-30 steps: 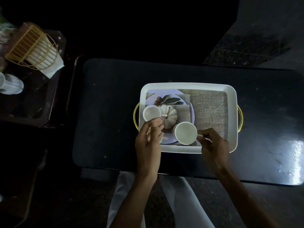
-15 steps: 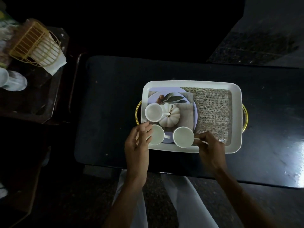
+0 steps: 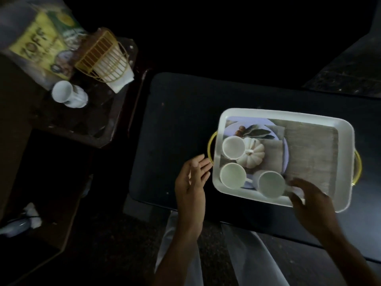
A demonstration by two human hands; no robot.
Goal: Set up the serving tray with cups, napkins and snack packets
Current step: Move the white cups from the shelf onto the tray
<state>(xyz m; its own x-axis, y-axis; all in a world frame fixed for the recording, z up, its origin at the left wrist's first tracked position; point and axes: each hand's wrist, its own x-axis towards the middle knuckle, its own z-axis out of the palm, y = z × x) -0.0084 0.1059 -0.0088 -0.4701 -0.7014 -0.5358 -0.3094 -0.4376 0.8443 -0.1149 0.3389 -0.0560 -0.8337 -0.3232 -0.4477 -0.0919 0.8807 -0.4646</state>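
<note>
A white serving tray point(image 3: 284, 115) with gold handles lies on the black table point(image 3: 181, 112). Three white cups stand in its left half: one at the back left point(image 3: 233, 146), one at the front left point(image 3: 233, 176), one at the front middle point(image 3: 271, 183). My left hand point(image 3: 191, 180) hovers open over the table just left of the tray, holding nothing. My right hand point(image 3: 309, 199) is open over the tray's front edge, beside the middle cup, fingers spread and blurred. On a side stand at the upper left sit a yellow wire holder with white napkins point(image 3: 107, 60), snack packets point(image 3: 39, 44) and another white cup point(image 3: 68, 94).
The tray's printed base shows a pumpkin picture point(image 3: 252, 152) and burlap on the right half point(image 3: 311, 153). The brown side stand point(image 3: 68, 120) lies left of the table, with a dark gap between. White cloth over my legs point(image 3: 179, 254) shows below the table's front edge.
Both hands have let go of the cups and pulled back; the left hand moved off the tray to its left. The view has swung left, bringing the side stand into sight.
</note>
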